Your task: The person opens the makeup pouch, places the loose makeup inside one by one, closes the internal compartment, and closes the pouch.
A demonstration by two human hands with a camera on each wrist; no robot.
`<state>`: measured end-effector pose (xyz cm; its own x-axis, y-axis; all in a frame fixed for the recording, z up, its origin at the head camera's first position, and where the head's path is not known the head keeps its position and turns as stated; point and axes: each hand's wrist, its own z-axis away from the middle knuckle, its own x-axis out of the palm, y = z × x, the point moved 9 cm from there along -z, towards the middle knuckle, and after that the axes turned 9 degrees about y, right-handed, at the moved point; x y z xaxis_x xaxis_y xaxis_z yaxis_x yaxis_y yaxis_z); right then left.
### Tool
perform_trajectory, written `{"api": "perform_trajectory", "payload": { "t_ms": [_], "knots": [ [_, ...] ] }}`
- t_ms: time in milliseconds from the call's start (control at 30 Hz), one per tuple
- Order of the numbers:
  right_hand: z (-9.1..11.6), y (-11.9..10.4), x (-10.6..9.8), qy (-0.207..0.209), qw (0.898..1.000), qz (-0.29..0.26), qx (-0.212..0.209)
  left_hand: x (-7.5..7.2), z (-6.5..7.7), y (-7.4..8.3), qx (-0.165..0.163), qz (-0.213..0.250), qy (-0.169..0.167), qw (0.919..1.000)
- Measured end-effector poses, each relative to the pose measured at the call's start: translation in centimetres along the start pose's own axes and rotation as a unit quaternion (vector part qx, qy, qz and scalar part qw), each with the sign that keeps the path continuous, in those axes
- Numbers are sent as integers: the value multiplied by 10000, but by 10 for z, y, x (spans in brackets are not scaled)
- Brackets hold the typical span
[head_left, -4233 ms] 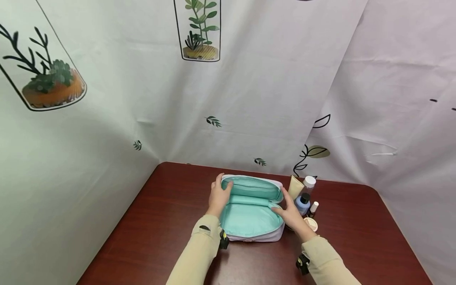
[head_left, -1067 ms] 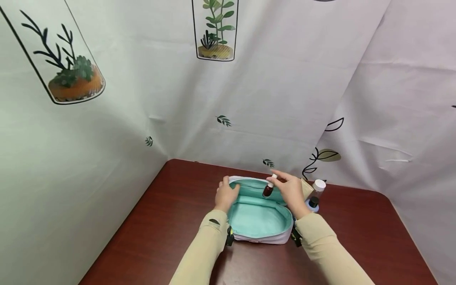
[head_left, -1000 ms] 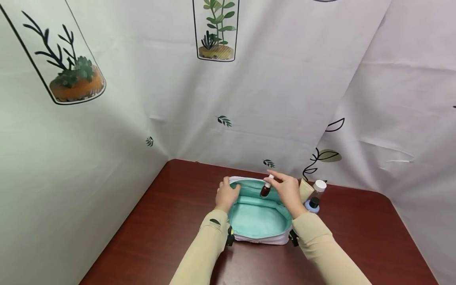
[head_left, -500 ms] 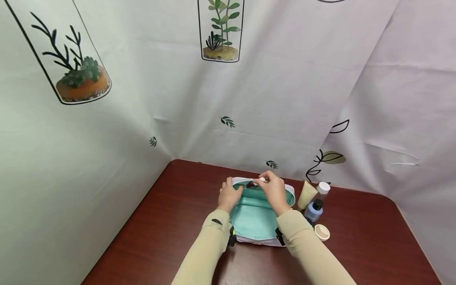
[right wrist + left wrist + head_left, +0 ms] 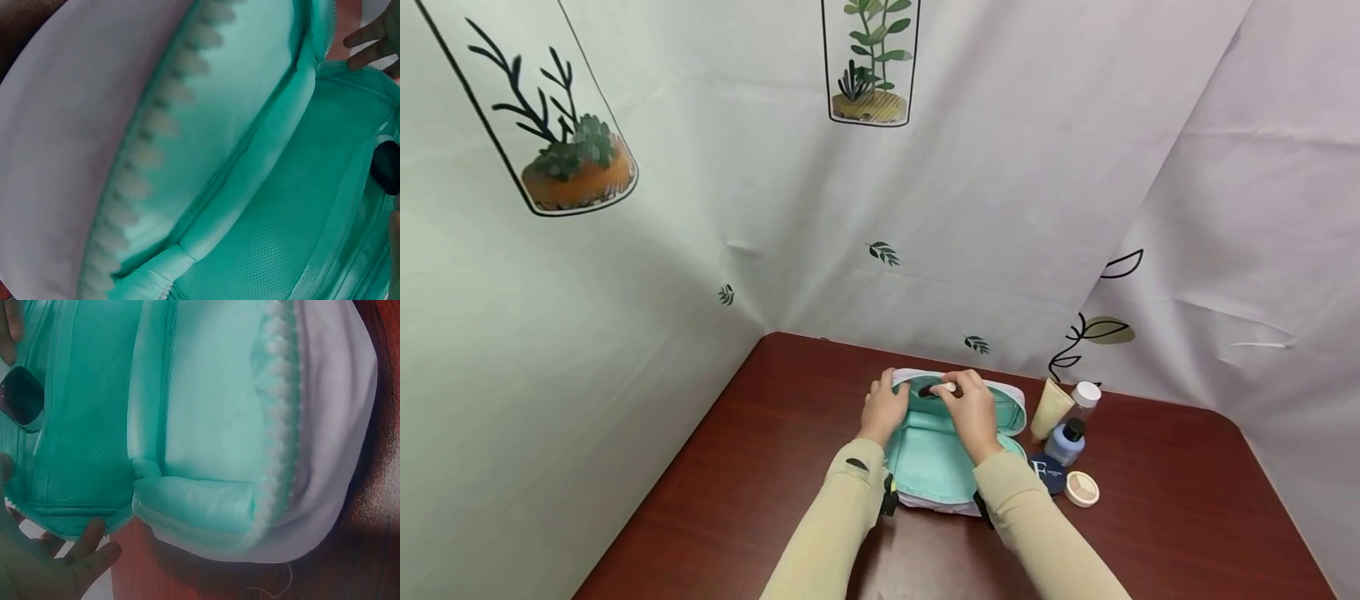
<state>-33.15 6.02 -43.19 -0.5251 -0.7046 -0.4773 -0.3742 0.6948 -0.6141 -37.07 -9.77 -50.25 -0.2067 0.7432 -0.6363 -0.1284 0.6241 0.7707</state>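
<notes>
A cosmetic bag (image 5: 934,467), lilac outside and teal inside, lies unzipped with its lid folded back. My left hand (image 5: 883,410) grips the lid's left edge. In the left wrist view, fingers (image 5: 87,550) lie at the zipper edge. My right hand (image 5: 973,412) pinches a small dark bottle by its white cap (image 5: 950,387), like nail polish. Its dark body (image 5: 22,395) is tilted at the zippered slot of the lid's mesh pocket (image 5: 94,419). The right wrist view shows the same dark bottle (image 5: 387,165) over the lid, near the left hand's fingers (image 5: 369,44).
Right of the bag stand a cream tube (image 5: 1051,410), a clear bottle with white cap (image 5: 1086,395) and a blue bottle with black cap (image 5: 1065,443). Before them lie a dark blue compact (image 5: 1048,473) and a round three-colour palette (image 5: 1082,488). The brown table (image 5: 700,492) meets curtains behind.
The right hand took the small bottle from the group at right and carried it left to the bag's lid, where it now tilts at the pocket. The left hand stays on the lid edge.
</notes>
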Motion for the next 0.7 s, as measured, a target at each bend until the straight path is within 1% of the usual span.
{"api": "perform_trajectory", "payload": {
  "t_ms": [133, 200, 333, 500, 600, 700],
  "knots": [
    [2, 2, 5, -182, 9997, 79, 122, -1, -3, 0, 6, -51, 103, 9999],
    [2, 2, 6, -189, 9997, 113, 128, -1, -4, 0, 20, -69, 147, 9999],
    [0, 3, 5, -37, 9992, 270, 291, -1, -5, -1, 85, -77, 186, 9998],
    [-3, 4, 4, 208, 9980, 369, 468, -1, -5, 0, 146, -51, 91, 9998],
    [-2, 5, 9, 53, 9981, 402, 455, -1, -5, 1, 151, -83, 70, 9998],
    [1, 7, 16, -252, 9977, 375, 499, -2, -5, 2, 211, -124, 85, 9997]
  ]
}}
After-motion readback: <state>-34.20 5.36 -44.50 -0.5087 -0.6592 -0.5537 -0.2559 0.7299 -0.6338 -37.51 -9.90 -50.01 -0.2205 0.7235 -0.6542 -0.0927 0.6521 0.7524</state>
